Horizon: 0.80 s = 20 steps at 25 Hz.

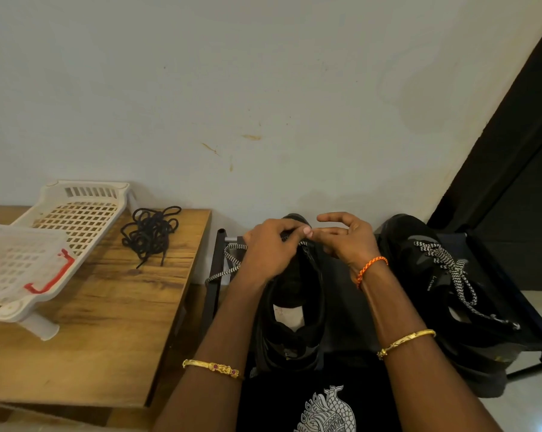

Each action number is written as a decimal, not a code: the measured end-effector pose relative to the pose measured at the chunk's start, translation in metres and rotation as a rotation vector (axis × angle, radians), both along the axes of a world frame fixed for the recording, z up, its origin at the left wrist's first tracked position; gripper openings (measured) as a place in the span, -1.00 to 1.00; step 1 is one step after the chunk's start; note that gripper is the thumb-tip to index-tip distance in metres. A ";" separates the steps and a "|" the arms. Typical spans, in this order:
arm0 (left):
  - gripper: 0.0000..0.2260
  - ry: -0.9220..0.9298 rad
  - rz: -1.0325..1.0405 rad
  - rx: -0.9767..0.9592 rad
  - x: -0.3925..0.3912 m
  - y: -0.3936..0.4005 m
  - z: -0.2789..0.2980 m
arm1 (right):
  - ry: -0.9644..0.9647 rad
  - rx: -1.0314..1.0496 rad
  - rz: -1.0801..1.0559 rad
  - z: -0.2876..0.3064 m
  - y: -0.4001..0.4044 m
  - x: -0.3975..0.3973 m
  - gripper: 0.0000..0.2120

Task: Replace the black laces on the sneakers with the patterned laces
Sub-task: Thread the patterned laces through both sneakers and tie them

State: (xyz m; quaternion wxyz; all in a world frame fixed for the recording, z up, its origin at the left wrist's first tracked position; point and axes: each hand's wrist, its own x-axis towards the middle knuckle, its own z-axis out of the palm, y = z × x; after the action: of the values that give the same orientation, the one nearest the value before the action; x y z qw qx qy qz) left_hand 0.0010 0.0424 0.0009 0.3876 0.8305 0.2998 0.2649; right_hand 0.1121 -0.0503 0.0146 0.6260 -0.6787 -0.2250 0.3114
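A black sneaker (290, 310) stands in front of me on a dark rack, toe toward the wall. My left hand (271, 251) curls over its toe end and pinches a black-and-white patterned lace (229, 265), which trails off to the left. My right hand (347, 240) meets it at the fingertips, its thumb and fingers loosely bent; whether it holds the lace is hidden. A second black sneaker (444, 291) at the right is laced and tied with a patterned lace (453, 269). The removed black laces (151, 233) lie in a tangle on the wooden table.
The wooden table (107, 322) at the left carries two white plastic baskets (76, 219), the nearer one with red handles. The dark metal rack (220, 244) stands against a pale wall. A black panel (513, 182) rises at the right.
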 end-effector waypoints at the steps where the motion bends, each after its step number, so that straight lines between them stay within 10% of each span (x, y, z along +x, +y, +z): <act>1: -0.84 0.000 -0.003 -0.043 0.001 0.003 -0.002 | 0.004 -0.005 -0.006 -0.002 0.001 0.000 -0.70; 5: -0.90 0.029 0.048 -0.172 -0.003 0.007 0.003 | -0.014 -0.045 0.021 -0.006 0.006 0.001 -0.75; 13: -0.80 0.607 0.316 0.335 0.013 -0.015 0.004 | -0.083 -0.254 -0.054 -0.022 0.016 0.013 -0.85; 20: -0.82 0.493 0.375 -0.064 0.026 -0.008 -0.011 | 0.003 -0.288 -0.010 -0.027 0.019 0.018 -0.84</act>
State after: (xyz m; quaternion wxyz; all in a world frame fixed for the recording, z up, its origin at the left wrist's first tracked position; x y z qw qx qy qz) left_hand 0.0270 0.0342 -0.0104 0.2737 0.7873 0.5409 0.1127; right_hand 0.1298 -0.0315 -0.0127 0.5241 -0.7621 -0.1736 0.3381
